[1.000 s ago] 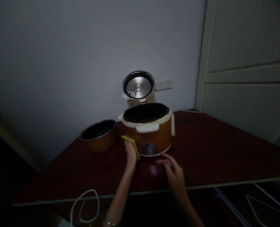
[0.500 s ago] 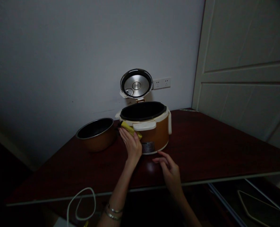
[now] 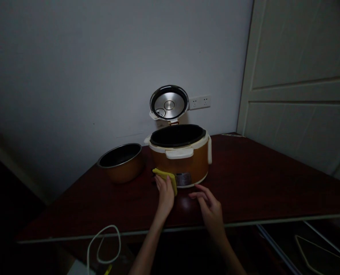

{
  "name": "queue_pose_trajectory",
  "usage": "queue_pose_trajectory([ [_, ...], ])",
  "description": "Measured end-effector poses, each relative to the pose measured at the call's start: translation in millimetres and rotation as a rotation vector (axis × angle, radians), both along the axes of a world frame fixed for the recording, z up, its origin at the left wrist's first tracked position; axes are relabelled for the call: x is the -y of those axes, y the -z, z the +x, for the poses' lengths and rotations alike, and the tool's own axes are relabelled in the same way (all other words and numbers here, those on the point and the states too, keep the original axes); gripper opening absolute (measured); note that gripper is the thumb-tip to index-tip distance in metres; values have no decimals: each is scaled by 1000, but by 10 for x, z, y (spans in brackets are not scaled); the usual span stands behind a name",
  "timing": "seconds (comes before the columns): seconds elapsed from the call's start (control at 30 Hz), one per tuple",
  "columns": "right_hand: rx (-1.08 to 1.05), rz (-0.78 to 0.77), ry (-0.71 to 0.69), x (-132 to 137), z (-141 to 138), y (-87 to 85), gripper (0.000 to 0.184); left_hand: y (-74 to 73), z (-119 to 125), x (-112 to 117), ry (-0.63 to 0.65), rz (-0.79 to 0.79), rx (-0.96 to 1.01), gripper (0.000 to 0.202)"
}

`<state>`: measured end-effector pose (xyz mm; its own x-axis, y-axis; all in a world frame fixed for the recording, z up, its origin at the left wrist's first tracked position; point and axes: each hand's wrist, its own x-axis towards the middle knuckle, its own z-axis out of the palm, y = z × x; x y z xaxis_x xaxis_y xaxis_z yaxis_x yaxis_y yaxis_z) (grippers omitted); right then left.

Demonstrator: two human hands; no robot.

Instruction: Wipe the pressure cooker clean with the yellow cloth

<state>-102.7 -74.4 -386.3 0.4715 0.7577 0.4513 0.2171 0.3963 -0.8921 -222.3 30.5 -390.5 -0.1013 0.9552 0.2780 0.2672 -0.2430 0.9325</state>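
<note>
A brown and white rice cooker [image 3: 161, 157] stands on the dark red table, its round metal-lined lid [image 3: 169, 105] raised at the back. My left hand [image 3: 166, 194] presses a folded yellow cloth [image 3: 172, 181] against the lower left of the cooker's side, beside the grey panel [image 3: 183, 179]. At the cooker's front base, my right hand [image 3: 211, 208] has its fingers loosely curved and apart, the index fingertip at the bottom rim; nothing shows in it. Left of the cooker sits a brown inner pot [image 3: 125, 172] with a dark inside.
Behind the cooker, a power socket [image 3: 200, 102] is on the wall, and a white panelled door [image 3: 298, 126] stands to the right. A white cable [image 3: 119, 238] loops up at the table's front left edge. The table [image 3: 258, 179] extends to both sides.
My left hand has slid the yellow cloth down the cooker's side, from near the upper rim to near the base. My right hand keeps its place at the base. The view has shifted slightly.
</note>
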Motion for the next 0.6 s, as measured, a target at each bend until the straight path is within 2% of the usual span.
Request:
queue_pose_trajectory([
  [0.07, 10, 0, 10, 5, -2, -6, 30, -146, -1, -19, 3, 0, 65, 76],
  [0.13, 18, 0, 15, 8, -3, -10, 30, -356, -7, -39, 13, 46, 110, 73],
  [0.27, 2, -12, 5, 17, -1, -6, 31, -794, -53, -101, 7, 153, 64, 70],
  [0.33, -4, -21, 1, 21, 1, 1, 31, -918, -69, -154, 13, 210, 37, 70],
  [0.43, 8, -35, -7, 25, 2, 16, 31, -910, -70, -261, -17, 288, -1, 72],
  [0.6, 38, -41, -2, 26, -1, 30, 30, -614, -117, -474, -35, 160, 204, 62],
])
